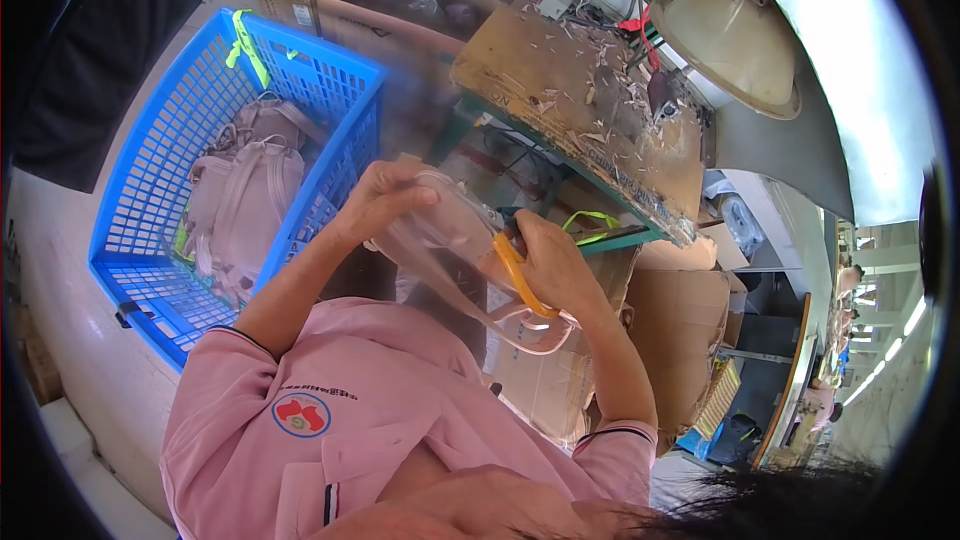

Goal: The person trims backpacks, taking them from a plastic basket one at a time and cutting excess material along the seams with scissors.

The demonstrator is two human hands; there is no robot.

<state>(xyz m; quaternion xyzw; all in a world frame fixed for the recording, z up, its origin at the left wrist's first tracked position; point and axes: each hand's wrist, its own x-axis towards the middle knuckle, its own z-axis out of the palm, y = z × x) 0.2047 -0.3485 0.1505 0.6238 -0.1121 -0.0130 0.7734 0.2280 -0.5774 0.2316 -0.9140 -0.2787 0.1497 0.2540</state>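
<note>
The left hand (390, 200) pinches a pale pink strapped piece (437, 277) between its fingers, the right hand (552, 258) clenches an orange-handled tool (521, 277), and a blue plastic basket (335, 83) stands at ten o'clock.

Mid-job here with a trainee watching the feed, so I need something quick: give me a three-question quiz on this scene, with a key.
1. Which of the worker's hands holds the orange tool?

2. What lies in the blue plastic basket?
a) Glass bottles
b) Pink, strapped bag-like goods
c) Cardboard tubes

3. True or false: pale scraps litter the brown benchtop.

Key:
1. The right hand.
2. b
3. True.
</note>
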